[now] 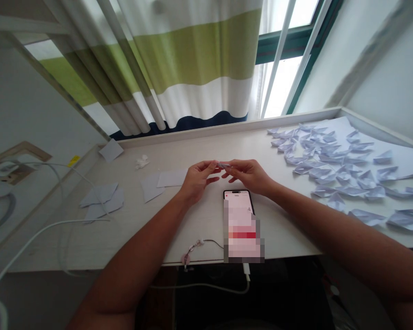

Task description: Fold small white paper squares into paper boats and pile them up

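Note:
Between my two hands is a small folded piece of paper (223, 165), seen nearly edge-on and partly covered by fingers. My left hand (200, 178) pinches its left end with thumb and forefinger. At the other end, my right hand (245, 175) grips it the same way. Both hands are held over the middle of the white desk (206, 224), beyond a phone (239, 215) that lies screen up. Flat paper sheets (172, 178) lie just left of my left hand. To the right spread many folded paper boats (333, 160), several of them on a large white sheet (408, 158).
More paper slips (101, 201) lie at the left, with a crumpled bit of paper (142, 162) behind. A white charging cable (206, 286) runs from the phone over the front edge. Another white cable (55, 224) crosses the left side. A raised ledge borders the back, below a curtain (192, 59).

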